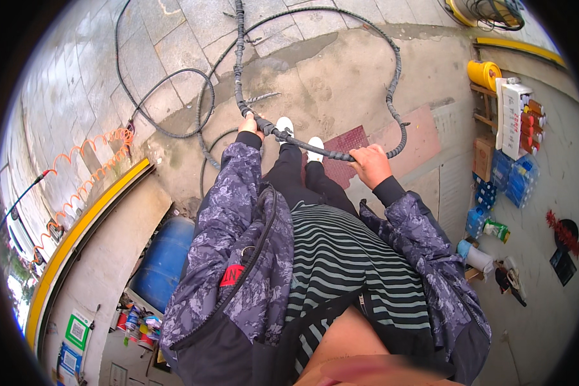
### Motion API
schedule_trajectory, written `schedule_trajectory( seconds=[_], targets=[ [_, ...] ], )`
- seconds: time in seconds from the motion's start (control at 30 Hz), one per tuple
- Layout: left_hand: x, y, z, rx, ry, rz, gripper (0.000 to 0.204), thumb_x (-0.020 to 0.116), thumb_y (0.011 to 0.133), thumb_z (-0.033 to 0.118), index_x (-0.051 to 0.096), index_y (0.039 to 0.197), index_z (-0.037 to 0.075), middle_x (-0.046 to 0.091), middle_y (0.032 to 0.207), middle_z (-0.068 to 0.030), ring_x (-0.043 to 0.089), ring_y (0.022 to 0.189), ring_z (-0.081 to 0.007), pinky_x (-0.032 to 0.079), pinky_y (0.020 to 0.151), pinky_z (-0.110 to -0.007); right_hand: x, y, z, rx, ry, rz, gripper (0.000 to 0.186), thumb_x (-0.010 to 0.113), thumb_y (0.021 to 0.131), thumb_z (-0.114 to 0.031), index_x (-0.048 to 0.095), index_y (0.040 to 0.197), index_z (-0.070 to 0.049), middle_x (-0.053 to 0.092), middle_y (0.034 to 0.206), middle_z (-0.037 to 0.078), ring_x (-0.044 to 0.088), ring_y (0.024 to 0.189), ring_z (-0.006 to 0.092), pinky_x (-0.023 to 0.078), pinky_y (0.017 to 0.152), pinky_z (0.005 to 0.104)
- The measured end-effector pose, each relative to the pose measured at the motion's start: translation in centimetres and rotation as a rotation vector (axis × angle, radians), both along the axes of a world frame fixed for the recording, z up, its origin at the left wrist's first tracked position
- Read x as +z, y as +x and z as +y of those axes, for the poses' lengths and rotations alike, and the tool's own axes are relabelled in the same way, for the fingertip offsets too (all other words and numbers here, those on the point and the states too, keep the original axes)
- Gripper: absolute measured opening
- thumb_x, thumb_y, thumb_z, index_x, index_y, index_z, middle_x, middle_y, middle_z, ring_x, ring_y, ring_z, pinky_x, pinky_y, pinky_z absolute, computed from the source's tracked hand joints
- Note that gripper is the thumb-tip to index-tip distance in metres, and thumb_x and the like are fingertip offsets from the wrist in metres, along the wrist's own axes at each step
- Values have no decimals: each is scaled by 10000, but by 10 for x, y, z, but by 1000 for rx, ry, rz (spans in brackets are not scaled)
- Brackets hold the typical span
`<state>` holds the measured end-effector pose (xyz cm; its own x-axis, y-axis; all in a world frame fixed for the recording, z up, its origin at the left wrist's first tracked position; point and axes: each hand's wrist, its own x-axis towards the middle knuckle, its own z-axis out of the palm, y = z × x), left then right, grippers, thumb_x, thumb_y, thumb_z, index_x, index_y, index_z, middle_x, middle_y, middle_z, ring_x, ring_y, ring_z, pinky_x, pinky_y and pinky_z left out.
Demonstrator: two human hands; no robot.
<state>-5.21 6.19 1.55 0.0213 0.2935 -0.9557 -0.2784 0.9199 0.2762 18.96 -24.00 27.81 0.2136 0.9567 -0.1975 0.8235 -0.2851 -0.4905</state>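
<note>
Blk ribbed hose (331, 154) w/ L hand (251, 125) & R hand (370, 165) both grasping it, axis btwn them crosswise, dipping twd R, curving fwd past R hand

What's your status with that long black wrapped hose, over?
Bare left hand and bare right hand gripping long black wrapped hose. Hose bridging both hands. Loose black hose loops on grey stone paving, could snag. Over.

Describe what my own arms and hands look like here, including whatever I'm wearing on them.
Your mottled purple-grey and dark fabric left sleeve and matching right sleeve each end in a plain black cuff. Your left hand and right hand show no gloves.
</note>
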Motion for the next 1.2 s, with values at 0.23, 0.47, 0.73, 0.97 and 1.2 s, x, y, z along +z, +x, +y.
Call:
schedule_trajectory(
  seconds=[0.23, 0.47, 0.73, 0.97, 1.2],
  targets=[
    [74, -20, -65, -202, -323, -41, 659, 700, 990, 555, 505, 1369, 53, 604, 1374, -154, 610, 1268, -338, 539, 1025, -583, -2, -11, 5, 12, -37, 14, 194, 795, 839, -200, 686, 977, -119, 669, 806, 39, 675, 847, 261, 459, 882, 428],
    [137, 0, -148, -351, -259, -589, 330, 651, 1053, 426, 653, 1216, 140, 717, 1223, -40, 663, 1190, -211, 549, 1020, -409, -14, -17, 12, 31, -141, 22, 195, 785, 868, -263, 675, 936, -117, 694, 842, 76, 681, 869, 294, 456, 863, 452],
    [72, -33, -162, -284, -77, -268, 239, 590, 1106, 324, 666, 1149, 101, 728, 1100, -34, 691, 1007, -178, 577, 875, -319, -17, -36, 14, 65, -216, 69, 380, 808, 844, -292, 693, 1161, -116, 703, 1086, 94, 661, 1086, 331, 453, 952, 485],
    [6, -82, -155, -393, -44, 27, 254, 602, 1100, 289, 631, 1130, 39, 722, 1021, -100, 716, 924, -249, 618, 729, -379, -22, -22, -34, 132, -211, 18, 297, 817, 842, -314, 699, 1038, -123, 679, 1025, 95, 648, 1072, 320, 437, 959, 489],
    [11, -71, -199, 52, -135, 27, 158, 622, 1075, 182, 611, 1125, 32, 689, 1051, -96, 725, 986, -271, 640, 829, -433, -37, -16, -82, 296, -458, -70, 377, 800, 872, -374, 725, 1128, -107, 715, 1033, 113, 680, 1057, 339, 474, 931, 504]
  ],
)
